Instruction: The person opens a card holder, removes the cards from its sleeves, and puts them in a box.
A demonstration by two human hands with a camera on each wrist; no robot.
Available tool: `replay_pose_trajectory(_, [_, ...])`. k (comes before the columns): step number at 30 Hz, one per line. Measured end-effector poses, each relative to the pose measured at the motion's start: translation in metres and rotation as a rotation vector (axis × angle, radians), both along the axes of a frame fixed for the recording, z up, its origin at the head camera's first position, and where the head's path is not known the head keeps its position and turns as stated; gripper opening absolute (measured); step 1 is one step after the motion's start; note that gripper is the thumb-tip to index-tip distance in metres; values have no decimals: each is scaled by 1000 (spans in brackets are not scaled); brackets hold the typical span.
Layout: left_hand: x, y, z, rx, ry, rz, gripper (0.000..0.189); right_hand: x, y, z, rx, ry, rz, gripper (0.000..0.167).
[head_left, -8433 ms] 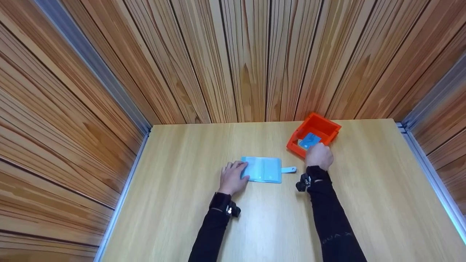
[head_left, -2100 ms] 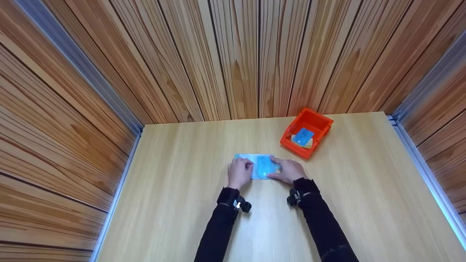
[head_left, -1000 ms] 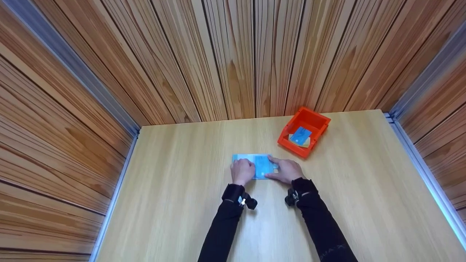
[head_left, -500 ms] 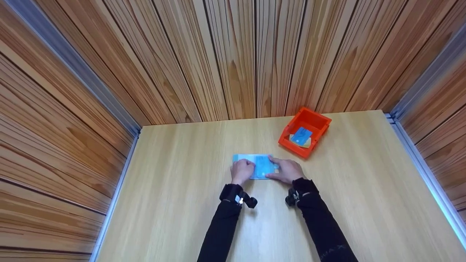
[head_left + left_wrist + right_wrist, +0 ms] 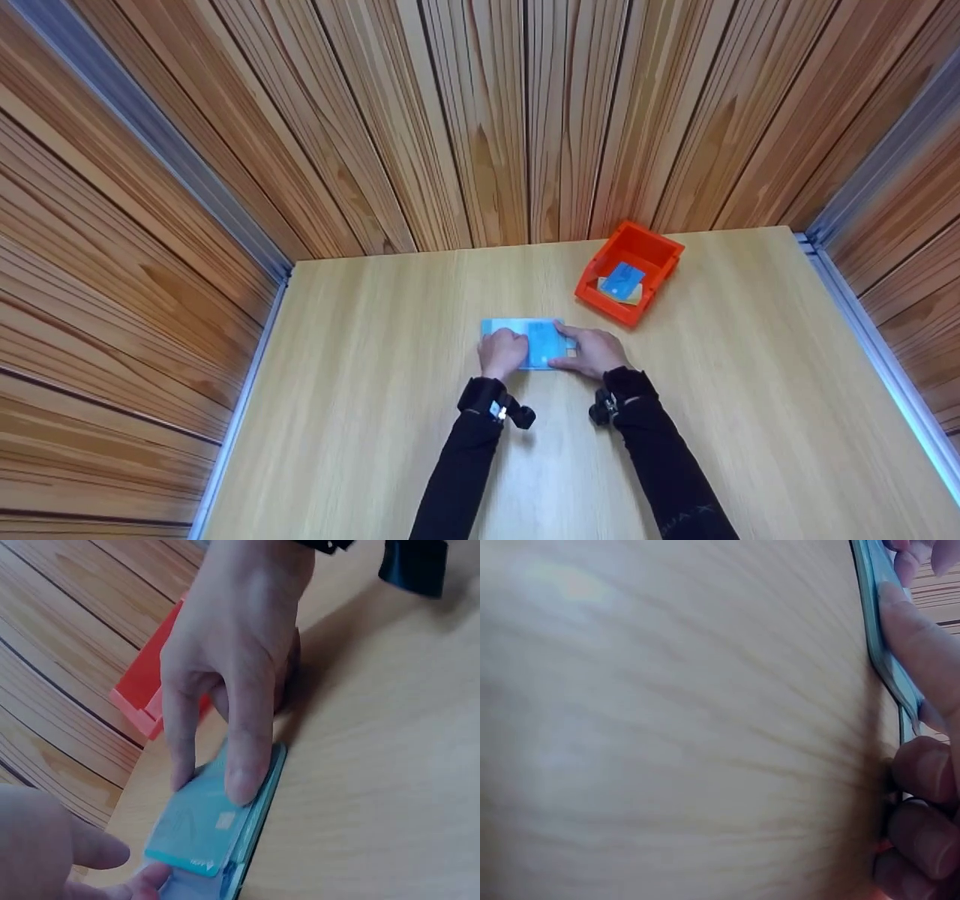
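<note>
The card holder [image 5: 511, 324], light blue, lies spread flat on the wood-grain table [image 5: 375, 337], near the middle as the head view shows it. A blue card [image 5: 543, 343] rests over its right half, with a pale chip [image 5: 225, 820] toward the right-hand end and white lettering at the other.

The right hand [image 5: 596, 352] is at the right end of the holder. Its thumb [image 5: 244, 781] and forefinger [image 5: 182, 761] are set apart and span the card, one toward each long edge, and hold it between them; the right wrist view shows its other fingers curled beyond the holder's edge.

The left hand [image 5: 502, 350] is over the left half, back uppermost, its fingers curled. The left wrist view shows one fingertip at the lettered end of the card, beside a clear pocket [image 5: 184, 888]. Whether these fingers pinch the pocket, or merely touch it, cannot be told; nor can it be told how far the card sits inside it.

An orange box [image 5: 651, 244] stands behind and to the right, well apart from the left hand and near the right. It contains a second blue card [image 5: 622, 281] lying on a yellowish card [image 5: 634, 298]. Both forearms are in black sleeves [image 5: 460, 480]. Wood-patterned panels [image 5: 435, 120] rise behind the table
</note>
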State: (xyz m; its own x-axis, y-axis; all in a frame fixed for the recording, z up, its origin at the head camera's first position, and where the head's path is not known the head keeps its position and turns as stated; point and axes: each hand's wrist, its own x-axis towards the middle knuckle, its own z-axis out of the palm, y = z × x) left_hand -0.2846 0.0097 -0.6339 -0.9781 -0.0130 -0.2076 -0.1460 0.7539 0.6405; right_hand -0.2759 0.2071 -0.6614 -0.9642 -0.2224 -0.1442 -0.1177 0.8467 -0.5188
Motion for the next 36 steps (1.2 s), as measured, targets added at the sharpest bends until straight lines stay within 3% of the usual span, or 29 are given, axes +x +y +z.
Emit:
replay_pose_trajectory(5, [0,3,2,21,-47,52,31,1,0,2,0,3,0,90])
replay_pose_trajectory(11, [0,9,3,-16,-98,40,35,1,2,1,7,3,5,89])
replay_pose_trajectory(19, [1,13,-7,-115,28,-7,30,1,1,1,13,-4,1,90])
replay_pose_trajectory(24, [3,13,-14,-125,111,-27,19,1,1,3,19,-3,-1,89])
replay_pose_trajectory(30, [6,11,-16,-89,128,-41,16,0,2,1,16,-21,-3,89])
replay_pose_trajectory(36, [3,8,-20,-81,141,-94,17,2,2,2,20,-15,3,89])
